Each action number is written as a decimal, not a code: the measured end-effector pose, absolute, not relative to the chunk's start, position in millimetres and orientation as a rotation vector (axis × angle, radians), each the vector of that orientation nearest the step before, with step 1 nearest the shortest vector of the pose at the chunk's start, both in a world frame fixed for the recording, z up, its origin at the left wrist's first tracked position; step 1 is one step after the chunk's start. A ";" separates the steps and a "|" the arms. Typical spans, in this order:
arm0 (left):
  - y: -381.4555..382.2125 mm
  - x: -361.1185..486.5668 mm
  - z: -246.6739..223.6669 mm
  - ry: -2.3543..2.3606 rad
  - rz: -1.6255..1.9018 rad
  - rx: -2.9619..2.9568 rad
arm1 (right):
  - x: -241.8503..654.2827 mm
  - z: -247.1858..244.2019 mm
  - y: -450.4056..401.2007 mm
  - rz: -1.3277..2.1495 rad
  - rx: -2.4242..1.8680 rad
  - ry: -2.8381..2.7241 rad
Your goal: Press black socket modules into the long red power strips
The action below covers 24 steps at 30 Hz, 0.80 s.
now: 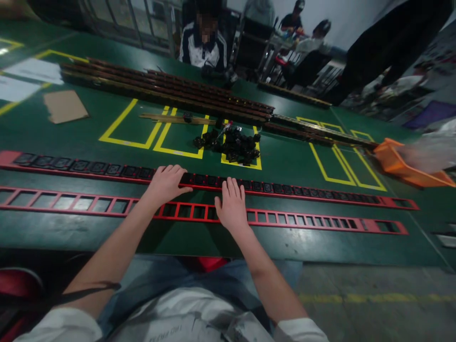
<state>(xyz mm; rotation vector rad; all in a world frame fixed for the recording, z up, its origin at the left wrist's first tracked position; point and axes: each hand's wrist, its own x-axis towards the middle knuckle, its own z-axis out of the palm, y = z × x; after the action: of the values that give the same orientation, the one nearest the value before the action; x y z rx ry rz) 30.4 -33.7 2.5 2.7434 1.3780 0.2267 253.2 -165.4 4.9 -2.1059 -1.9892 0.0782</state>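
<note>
My left hand (168, 184) lies flat over a long red strip (386, 201) whose row of openings is filled with black square sockets (114, 169). Its fingers reach across the strip's far edge and cover a few sockets. Further right, my right hand (232, 202) rests with spread fingers, the fingertips on the same strip. Neither hand grips anything that I can see. Nearer to me, a second red strip (370, 225) with bare rectangular openings runs parallel; my forearms and right palm pass over it.
Beyond the strips sits a pile of black parts (240, 145) by yellow tape outlines. Long dark metal rails (171, 90) lie stacked behind it. Cardboard (66, 105) is at left, an orange bin (402, 164) at right. A person (204, 45) sits across the green table (285, 247).
</note>
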 end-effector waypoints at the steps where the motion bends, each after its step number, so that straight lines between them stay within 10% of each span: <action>1: -33.3 29.9 1.7 1.375 0.230 2.741 | 253.0 5.6 -166.0 0.084 -2.095 -2.004; 24: -34.1 32.3 6.1 1.371 0.246 2.748 | 256.2 6.5 -165.9 0.041 -2.017 -2.012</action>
<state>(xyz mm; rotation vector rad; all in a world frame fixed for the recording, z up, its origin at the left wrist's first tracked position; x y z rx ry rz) 32.3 -34.1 6.1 2.7483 1.3708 0.2461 256.2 -165.9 6.5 -2.0173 -2.0122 0.0412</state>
